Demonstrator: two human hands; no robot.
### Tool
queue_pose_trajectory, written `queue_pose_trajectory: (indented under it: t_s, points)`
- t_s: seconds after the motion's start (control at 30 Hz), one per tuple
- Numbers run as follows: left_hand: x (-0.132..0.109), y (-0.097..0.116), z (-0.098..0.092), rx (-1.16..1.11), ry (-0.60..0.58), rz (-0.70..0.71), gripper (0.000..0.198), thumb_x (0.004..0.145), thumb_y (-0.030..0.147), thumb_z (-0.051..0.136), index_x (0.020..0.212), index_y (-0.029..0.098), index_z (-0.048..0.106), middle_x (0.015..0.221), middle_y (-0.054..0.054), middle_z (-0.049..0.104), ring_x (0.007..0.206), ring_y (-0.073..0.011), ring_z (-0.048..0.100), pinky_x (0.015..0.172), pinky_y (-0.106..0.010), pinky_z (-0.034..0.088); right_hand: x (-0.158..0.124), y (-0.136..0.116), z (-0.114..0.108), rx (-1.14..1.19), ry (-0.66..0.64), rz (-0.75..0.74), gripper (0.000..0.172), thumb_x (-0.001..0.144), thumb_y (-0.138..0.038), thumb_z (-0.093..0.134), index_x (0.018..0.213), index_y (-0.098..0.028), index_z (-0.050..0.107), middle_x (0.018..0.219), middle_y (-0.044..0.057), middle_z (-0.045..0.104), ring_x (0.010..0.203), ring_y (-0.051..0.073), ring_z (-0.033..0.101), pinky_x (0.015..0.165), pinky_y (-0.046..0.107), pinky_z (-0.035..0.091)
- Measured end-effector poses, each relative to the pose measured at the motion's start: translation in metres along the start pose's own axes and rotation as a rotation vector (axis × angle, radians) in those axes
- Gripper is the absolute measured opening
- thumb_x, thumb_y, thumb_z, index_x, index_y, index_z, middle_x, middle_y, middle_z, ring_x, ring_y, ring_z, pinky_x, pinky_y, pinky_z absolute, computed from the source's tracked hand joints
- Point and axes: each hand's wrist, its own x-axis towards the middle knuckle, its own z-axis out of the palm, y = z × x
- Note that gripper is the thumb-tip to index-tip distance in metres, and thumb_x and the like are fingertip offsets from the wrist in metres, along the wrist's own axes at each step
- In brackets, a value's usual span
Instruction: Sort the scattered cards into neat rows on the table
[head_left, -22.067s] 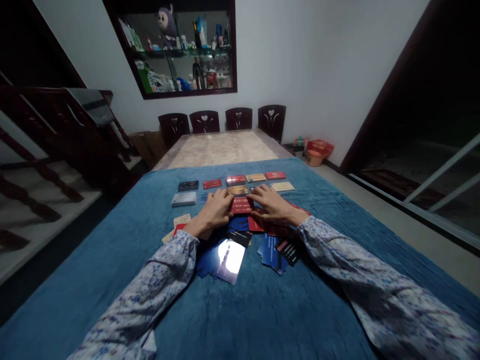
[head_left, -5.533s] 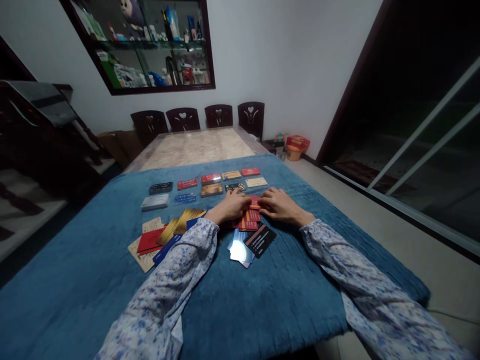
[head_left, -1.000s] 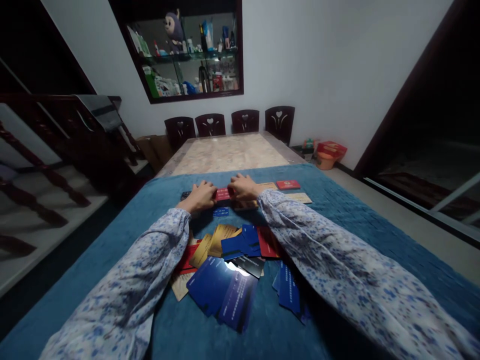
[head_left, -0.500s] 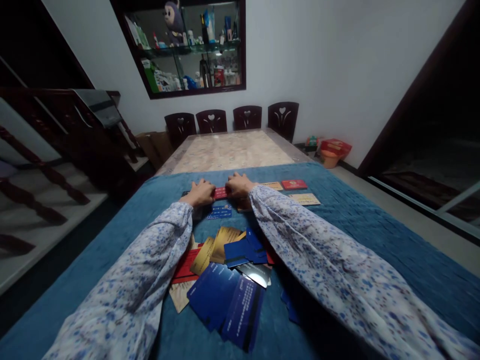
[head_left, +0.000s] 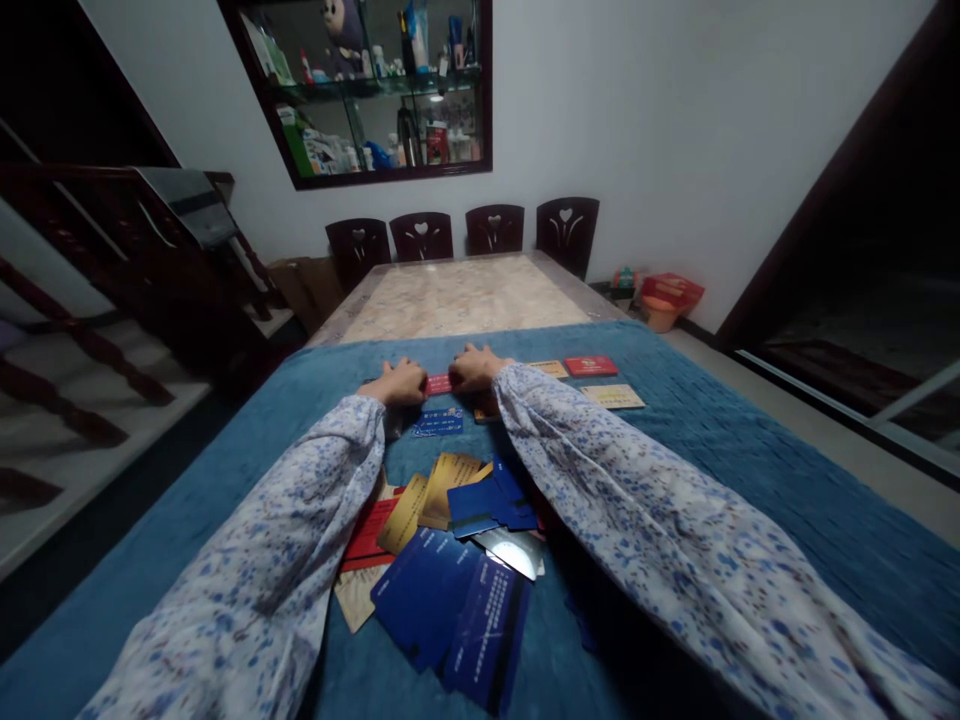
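Observation:
My left hand (head_left: 403,384) and my right hand (head_left: 478,368) rest on the far part of the blue cloth, fingers curled in at the two ends of a red card (head_left: 438,385). Its middle shows between them; their fingertips are partly hidden. Just nearer to me lies a blue card (head_left: 439,422). Closer still is a loose, overlapping pile with large blue cards (head_left: 431,590), gold cards (head_left: 448,488), a red card (head_left: 371,535) and a silvery card (head_left: 514,550). My right sleeve covers part of the pile's right side.
Right of my right hand lie a red card stack (head_left: 591,366), a gold card (head_left: 547,369) and a cream card (head_left: 613,396). The blue cloth (head_left: 720,480) covers the near part of the table (head_left: 457,290). Several dark chairs (head_left: 495,228) stand behind it.
The view has tilted slightly downward. Both hands stay at the red card, with hardly any visible shift.

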Motion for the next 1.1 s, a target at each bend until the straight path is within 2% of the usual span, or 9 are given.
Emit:
queue_pose_trajectory:
  t_s: [0.2,0.37,0.6,0.77,0.93,1.1]
  points:
    - [0.002,0.006,-0.002,0.044,-0.018,0.001,0.030,0.076,0.021,0.057,0.101,0.016,0.073,0.123,-0.020,0.066,0.123,-0.0383,0.053,0.109,-0.064,0.039,0.002,0.000,0.002,-0.037,0.020,0.000,0.041,0.089,-0.041,0.065,0.125,-0.024,0.072,0.134,0.016,0.064,0.127,0.036,0.048,0.100,0.052,0.043]
    - [0.000,0.011,-0.004,0.011,-0.012,-0.038,0.035,0.072,0.019,0.059,0.105,0.017,0.072,0.122,-0.020,0.066,0.122,-0.0379,0.055,0.107,-0.059,0.043,0.005,-0.006,0.001,-0.016,0.008,0.014,0.040,0.086,-0.035,0.063,0.122,-0.019,0.073,0.134,0.018,0.064,0.127,0.038,0.049,0.101,0.057,0.043]
    - [0.003,0.012,-0.002,-0.016,-0.012,-0.069,0.035,0.072,0.018,0.060,0.105,0.019,0.072,0.120,-0.018,0.067,0.121,-0.0375,0.056,0.106,-0.060,0.044,0.006,-0.011,0.001,0.016,0.001,0.055,0.042,0.080,-0.027,0.060,0.119,-0.017,0.074,0.133,0.020,0.064,0.126,0.038,0.052,0.100,0.054,0.045]
    - [0.005,0.011,-0.001,-0.002,-0.015,-0.054,0.032,0.072,0.017,0.059,0.101,0.017,0.073,0.121,-0.021,0.067,0.122,-0.0393,0.056,0.106,-0.062,0.042,0.002,-0.012,-0.001,0.002,0.008,0.059,0.040,0.081,-0.028,0.061,0.117,-0.017,0.074,0.132,0.019,0.065,0.124,0.037,0.053,0.098,0.052,0.047]
    - [0.001,0.010,-0.003,0.056,-0.008,-0.021,0.032,0.073,0.019,0.058,0.102,0.016,0.073,0.122,-0.022,0.067,0.125,-0.0398,0.052,0.107,-0.066,0.039,-0.001,-0.012,-0.003,-0.026,0.012,0.052,0.038,0.084,-0.028,0.060,0.117,-0.016,0.074,0.131,0.019,0.066,0.127,0.038,0.050,0.103,0.056,0.042]
    - [-0.007,0.010,-0.006,0.093,0.027,-0.015,0.033,0.076,0.024,0.059,0.106,0.017,0.071,0.128,-0.020,0.065,0.128,-0.0382,0.047,0.108,-0.066,0.036,-0.010,-0.008,-0.006,-0.048,0.053,0.041,0.040,0.087,-0.039,0.060,0.118,-0.017,0.073,0.131,0.019,0.065,0.127,0.038,0.049,0.101,0.055,0.042]
